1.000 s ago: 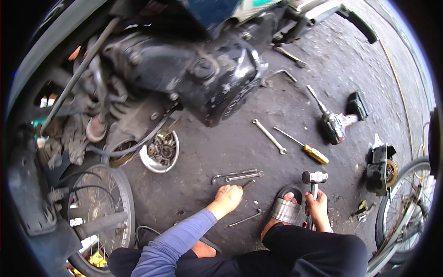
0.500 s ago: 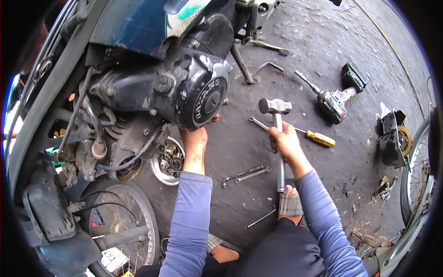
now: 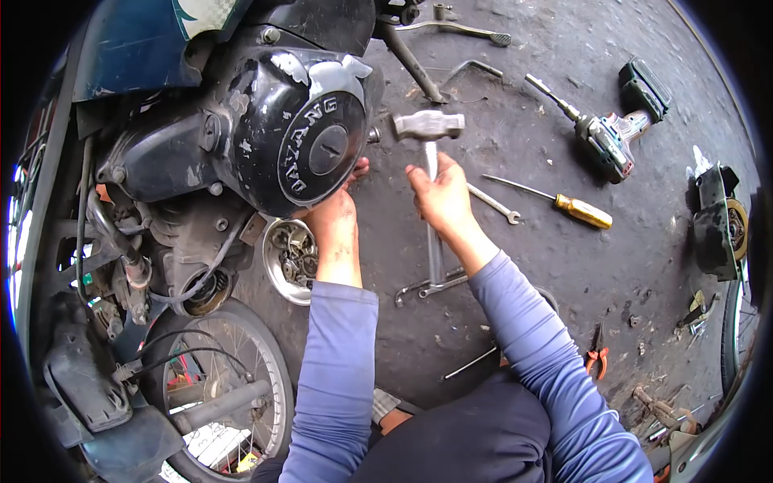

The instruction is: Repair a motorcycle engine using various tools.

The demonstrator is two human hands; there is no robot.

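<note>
A worn black engine cover point(image 3: 262, 137) with a round raised badge sits on the motorcycle at the upper left. Its lower right edge rests against my left hand point(image 3: 332, 221), whose fingers curl behind it and are partly hidden. My right hand point(image 3: 443, 197) is closed round the handle of a metal hammer point(image 3: 431, 125). The hammer stands roughly upright in view, its head blurred and a short gap to the right of a bolt point(image 3: 373, 135) beside the cover. Below my left wrist, a round metal bowl point(image 3: 271, 276) contains small metal parts.
On the dark floor lie a yellow-handled screwdriver point(image 3: 584, 211), a cordless impact driver point(image 3: 612, 137), wrenches point(image 3: 499, 205) and orange-handled pliers point(image 3: 597, 362). The motorcycle's wheel point(image 3: 278, 378) stands at lower left. Toward the right edge is a black metal part point(image 3: 713, 217).
My right hand has brought the hammer left and up, nearer the engine cover. My left hand stays at the cover's lower edge. The head view has shifted, bringing the pliers into sight.
</note>
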